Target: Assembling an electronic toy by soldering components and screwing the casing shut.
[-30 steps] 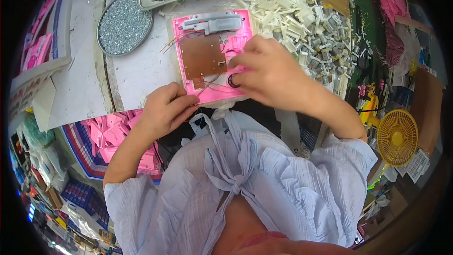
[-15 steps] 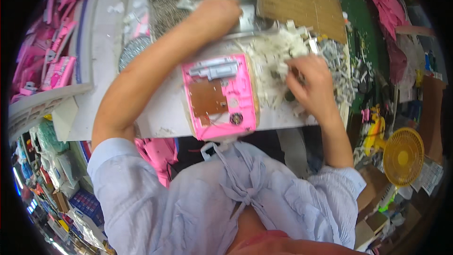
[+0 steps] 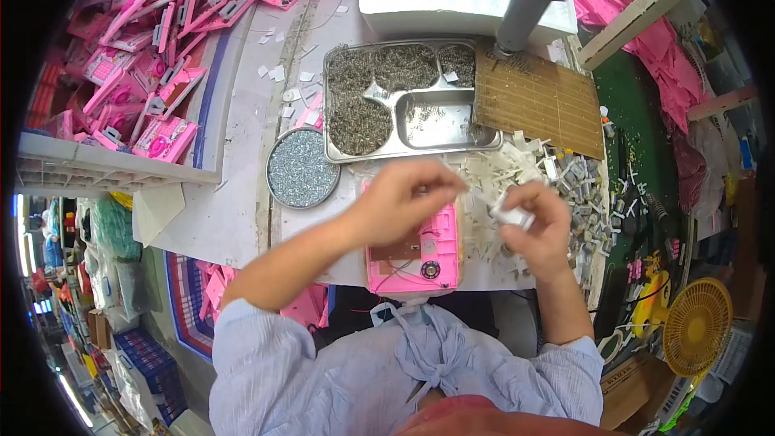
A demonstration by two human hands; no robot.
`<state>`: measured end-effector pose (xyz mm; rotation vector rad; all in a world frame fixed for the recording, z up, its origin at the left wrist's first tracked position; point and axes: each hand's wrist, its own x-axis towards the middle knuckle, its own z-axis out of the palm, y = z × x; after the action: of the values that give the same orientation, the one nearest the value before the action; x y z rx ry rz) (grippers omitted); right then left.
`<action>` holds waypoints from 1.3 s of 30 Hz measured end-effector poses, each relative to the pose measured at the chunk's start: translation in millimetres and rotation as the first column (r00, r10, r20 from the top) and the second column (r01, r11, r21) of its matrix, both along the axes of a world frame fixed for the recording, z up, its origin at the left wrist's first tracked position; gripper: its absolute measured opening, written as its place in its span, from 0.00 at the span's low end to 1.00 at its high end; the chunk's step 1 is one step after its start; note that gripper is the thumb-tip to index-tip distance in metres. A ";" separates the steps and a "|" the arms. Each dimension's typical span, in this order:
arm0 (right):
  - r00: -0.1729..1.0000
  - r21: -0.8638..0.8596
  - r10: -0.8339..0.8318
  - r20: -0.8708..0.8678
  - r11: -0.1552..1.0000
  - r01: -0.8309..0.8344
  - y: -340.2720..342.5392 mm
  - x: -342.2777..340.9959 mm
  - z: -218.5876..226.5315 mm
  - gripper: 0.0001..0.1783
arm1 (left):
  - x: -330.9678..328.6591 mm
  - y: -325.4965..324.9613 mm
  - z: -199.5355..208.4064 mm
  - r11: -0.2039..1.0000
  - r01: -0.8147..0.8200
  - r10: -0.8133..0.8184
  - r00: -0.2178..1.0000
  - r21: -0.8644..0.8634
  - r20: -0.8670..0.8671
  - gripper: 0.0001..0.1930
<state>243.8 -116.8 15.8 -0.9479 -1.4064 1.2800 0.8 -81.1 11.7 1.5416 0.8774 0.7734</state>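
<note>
My left hand (image 3: 408, 202) is over the upper part of a pink plastic toy shell (image 3: 440, 250). Its thumb and forefinger come together, and whatever they pinch is too small to make out. My right hand (image 3: 539, 230), to the right of the shell, has its fingers closed on a small white plastic piece (image 3: 513, 216). The shell lies open side up at the table's near edge, showing a brown board (image 3: 395, 249) and a round dark part (image 3: 430, 270). My left hand hides its upper part.
Behind stands a metal compartment tray (image 3: 394, 145) of small metal parts, which look like springs. A round dish (image 3: 303, 168) holds tiny silver pieces. White plastic parts (image 3: 496, 173) lie heaped beside cardboard (image 3: 541, 101). A grey tool (image 3: 533, 4) hangs above; pink shells (image 3: 165, 137) pile left.
My left hand has come back from the metal tray toward the shell. My right hand has lifted from the heap with a white piece in its fingers. The view has shifted too.
</note>
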 end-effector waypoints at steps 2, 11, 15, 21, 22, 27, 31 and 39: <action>0.976 0.174 0.068 0.208 0.979 -0.105 -9.9 -11.4 -0.1 0.11 | -8.6 -36.2 11.8 0.934 0.000 0.046 0.992 -0.358 0.119 0.10; 0.937 0.359 0.158 0.311 0.894 -0.269 -31.5 -25.0 -2.0 0.10 | -18.8 -101.2 -14.0 0.852 -0.050 0.215 0.941 -0.521 0.262 0.09; 0.868 0.405 0.253 0.427 0.805 -0.433 -40.1 -23.1 -5.5 0.15 | -23.1 -106.7 -14.5 0.855 0.019 0.083 0.981 -0.519 0.173 0.08; 0.733 0.329 0.471 0.491 0.679 -0.656 -46.5 -1.5 -1.4 0.24 | -31.4 -113.6 -3.4 0.700 0.221 -0.146 0.975 -0.679 0.166 0.09; 0.722 0.314 0.477 0.501 0.677 -0.665 -52.7 3.7 -4.2 0.25 | -30.6 -118.9 -1.6 0.675 0.212 -0.165 0.977 -0.707 0.136 0.10; 0.820 0.233 0.329 0.469 0.849 -0.474 -77.2 25.6 -27.6 0.25 | -19.3 -102.3 11.1 0.819 0.199 -0.241 0.970 -0.538 -0.008 0.11; 0.962 -0.159 0.233 -0.140 0.954 -0.254 -88.8 42.7 -43.6 0.23 | -7.6 -58.4 -5.0 0.979 -0.187 0.147 0.926 -0.083 -0.348 0.11; 0.960 -0.285 0.023 -0.280 0.953 -0.106 -87.1 51.7 -51.7 0.21 | 9.7 -52.3 -34.6 0.852 0.140 0.231 0.764 0.504 -0.603 0.07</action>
<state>295.5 -203.9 -35.9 -0.8855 -1.0547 1.6386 10.5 -133.4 -22.9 2.3719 1.2825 0.5227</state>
